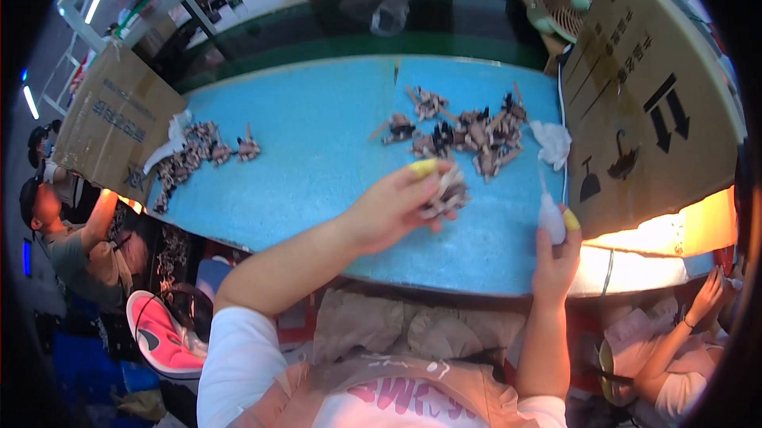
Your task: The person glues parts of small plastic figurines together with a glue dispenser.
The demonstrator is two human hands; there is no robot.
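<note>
Head view, the only one supplied: the left hand [397,206] is raised over the blue tabletop [317,166], fingers [423,167] clenched around a small dark-and-pale assembled piece [448,196] with a thin stick-like part. A yellow cap covers one fingertip. The piece is blurred, so its exact make-up cannot be told. It sits above the tabletop, near the front edge, just below the main heap of like pieces [468,133].

The right hand [556,249] is at the right front edge of the tabletop, fingers closed on a small white squeeze bottle [551,217] with a narrow nozzle pointing up. A yellow cap also shows on one of its fingertips. Bottle and piece are apart, not touching.

A second, smaller heap [194,154] lies at the left of the tabletop, well apart from the hands. A crumpled white cloth [552,142] lies beside the main heap, and a large cardboard box [651,102] stands against the right edge.

Risks, as judged:
- The bottle is held past the tabletop's edge; a slack grip could drop it to the floor.
- Its nozzle appears uncapped; squeezing before it meets the piece could spill on the fingers or tabletop.
- The piece is held by the fingertips only; a twist could let it slip into the heap.
- A co-worker's hand [705,294] is near, at lower right; a bump is possible.
</note>
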